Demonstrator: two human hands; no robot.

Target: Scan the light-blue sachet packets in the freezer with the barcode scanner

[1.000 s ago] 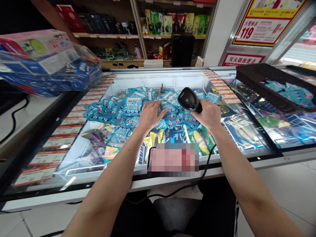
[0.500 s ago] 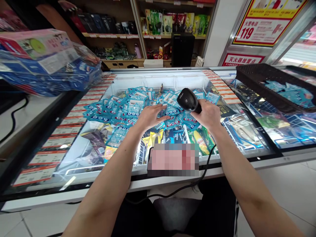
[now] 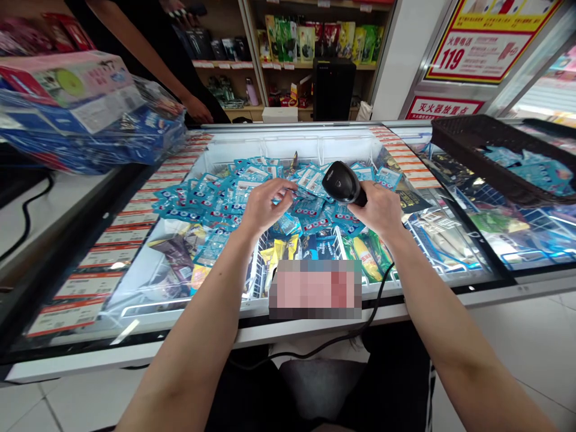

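My right hand grips the handle of a black barcode scanner, its rounded head tilted up over the packets. Just left of it, my left hand hovers low with loosely curled fingers, thumb and forefinger apart; no held item shows. Below both hands, many small blue packets lie heaped on the glass top of a freezer. One blue packet rests right under my left hand. A black cable runs from near my right forearm down past the freezer's front edge.
A brown basket at the right holds more blue packets. Plastic-wrapped boxes stand at the left. A co-worker's hand hangs behind the freezer, before the shelves. A blurred-out object sits at the front edge.
My left hand has drawn slightly up and left, its fingers curling from a wider spread. The scanner stays nearly still. The co-worker has moved rightward behind the freezer.
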